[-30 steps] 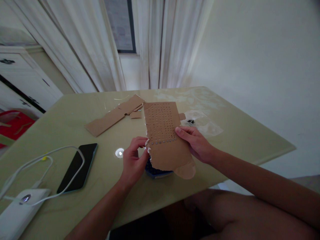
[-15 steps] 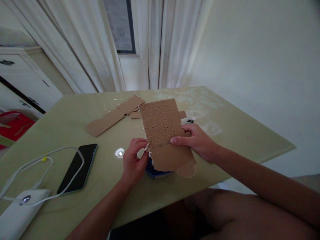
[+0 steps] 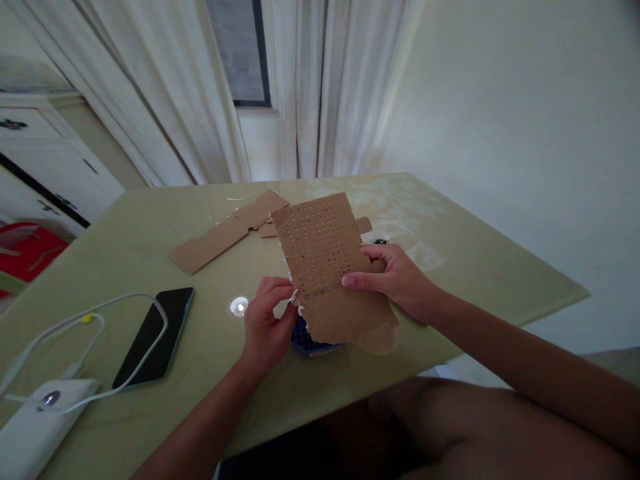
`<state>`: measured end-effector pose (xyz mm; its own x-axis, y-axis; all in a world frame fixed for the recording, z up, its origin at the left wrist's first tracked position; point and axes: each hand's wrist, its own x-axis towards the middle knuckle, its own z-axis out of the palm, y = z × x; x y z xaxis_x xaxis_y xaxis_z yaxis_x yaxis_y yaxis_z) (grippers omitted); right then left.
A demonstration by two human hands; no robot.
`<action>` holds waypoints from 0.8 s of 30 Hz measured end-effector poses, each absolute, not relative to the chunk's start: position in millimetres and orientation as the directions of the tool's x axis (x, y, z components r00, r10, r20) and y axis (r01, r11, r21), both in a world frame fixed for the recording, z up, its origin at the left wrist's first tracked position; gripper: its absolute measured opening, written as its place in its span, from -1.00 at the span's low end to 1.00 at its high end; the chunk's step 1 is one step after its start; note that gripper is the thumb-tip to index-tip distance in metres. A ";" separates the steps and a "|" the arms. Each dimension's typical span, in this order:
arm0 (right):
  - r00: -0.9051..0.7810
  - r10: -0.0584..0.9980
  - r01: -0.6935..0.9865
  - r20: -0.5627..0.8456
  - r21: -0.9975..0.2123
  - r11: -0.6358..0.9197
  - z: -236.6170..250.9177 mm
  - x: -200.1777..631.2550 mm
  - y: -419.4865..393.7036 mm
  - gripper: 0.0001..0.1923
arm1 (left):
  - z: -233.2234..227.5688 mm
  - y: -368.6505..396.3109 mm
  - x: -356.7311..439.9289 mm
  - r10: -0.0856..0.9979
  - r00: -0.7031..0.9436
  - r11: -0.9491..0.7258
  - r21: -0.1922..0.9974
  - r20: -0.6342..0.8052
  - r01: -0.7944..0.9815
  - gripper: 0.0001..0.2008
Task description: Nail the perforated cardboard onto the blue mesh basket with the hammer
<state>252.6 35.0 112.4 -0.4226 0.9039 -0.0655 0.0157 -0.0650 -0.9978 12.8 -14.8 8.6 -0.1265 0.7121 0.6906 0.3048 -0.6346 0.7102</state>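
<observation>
Perforated cardboard sheet (image 3: 325, 267): hanging tilted in the middle of the frame, just above the near part of the table (image 3: 475, 280), holes facing the camera, and being held from both sides.

Head view, centre: gripping the sheet's right edge with the right hand (image 3: 400, 280), thumb pressed flat across the front just under the lowest row of holes, the other fingers tucked behind. Pinching at the ragged left edge with the left hand (image 3: 267, 327), fingers curled in tight around small white bits there; too small to tell what those bits are. Partly hiding a dark blue object (image 3: 305, 341) lying on the table under the sheet's lower edge.

Head view, left and far side: lying flat at lower left, a black phone (image 3: 155, 337) with a white cable (image 3: 100, 313) looping over it to a white box (image 3: 35, 427). Resting beyond the sheet, well apart from both hands, a long cardboard strip (image 3: 225, 233). Sitting to the right of the sheet, a clear plastic bag (image 3: 420, 253).

Judging by the hands: working along the torn left edge at the lowest row of holes, with the right hand only steadying. Calling, for any further move, for a firm right-hand hold and small, careful fingertip work on the left, so as to avoid tearing the edge further.
</observation>
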 end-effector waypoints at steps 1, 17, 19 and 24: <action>-0.414 0.908 0.016 -0.064 -0.998 -0.063 113.1 252.2 35.0 -0.57 | 8.9 -14.9 13.1 0.710 -0.122 -0.637 0.706 0.694 0.309 -0.84; -0.425 0.876 -0.146 -0.226 -0.939 -0.313 104.4 247.8 36.2 -0.41 | 10.1 -14.4 10.0 0.681 -0.101 -0.650 0.663 0.725 0.371 -0.84; -0.473 0.852 -0.151 -0.222 -0.933 -0.327 103.3 247.8 35.2 -0.52 | 11.0 -14.4 9.9 0.682 -0.105 -0.646 0.663 0.724 0.378 -0.84; -0.489 0.826 -0.146 -0.279 -0.908 -0.393 101.8 247.6 30.7 -0.54 | 12.6 -15.0 10.6 0.679 -0.085 -0.654 0.653 0.729 0.383 -0.85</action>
<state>247.6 30.7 101.8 -0.4894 0.8261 -0.2793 -0.1458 -0.3933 -0.9078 10.6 -15.0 12.6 -0.0855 0.6787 0.7295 0.3828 -0.6536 0.6529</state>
